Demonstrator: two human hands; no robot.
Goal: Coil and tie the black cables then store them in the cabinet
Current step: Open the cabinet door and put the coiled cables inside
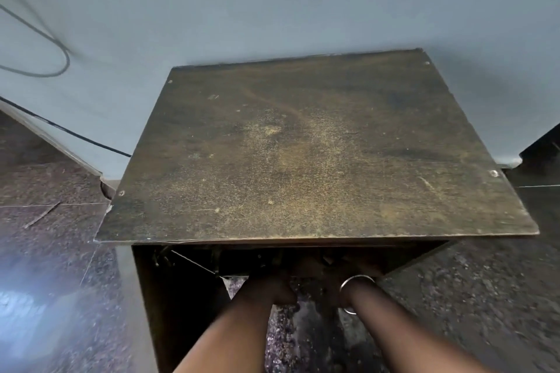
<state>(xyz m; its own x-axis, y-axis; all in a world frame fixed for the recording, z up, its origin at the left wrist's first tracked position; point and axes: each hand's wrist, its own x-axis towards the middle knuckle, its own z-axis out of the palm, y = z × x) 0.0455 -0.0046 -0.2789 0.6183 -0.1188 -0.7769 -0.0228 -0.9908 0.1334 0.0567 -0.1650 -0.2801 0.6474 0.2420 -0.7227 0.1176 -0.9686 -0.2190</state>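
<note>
I look down on a worn brown wooden cabinet that stands against a pale wall. Both my arms reach into its dark opening under the front edge of the top. My left hand shows only its back, and its fingers are hidden in the shadow. My right hand, with a metal bangle at the wrist, is almost wholly hidden under the top. Dark shapes lie inside the opening, but I cannot tell whether they are the black cables or whether either hand holds them.
The cabinet door stands open on the left. A thin black cable runs along the wall's base at the left, and a grey cable loop hangs above it. Dark speckled floor tiles surround the cabinet.
</note>
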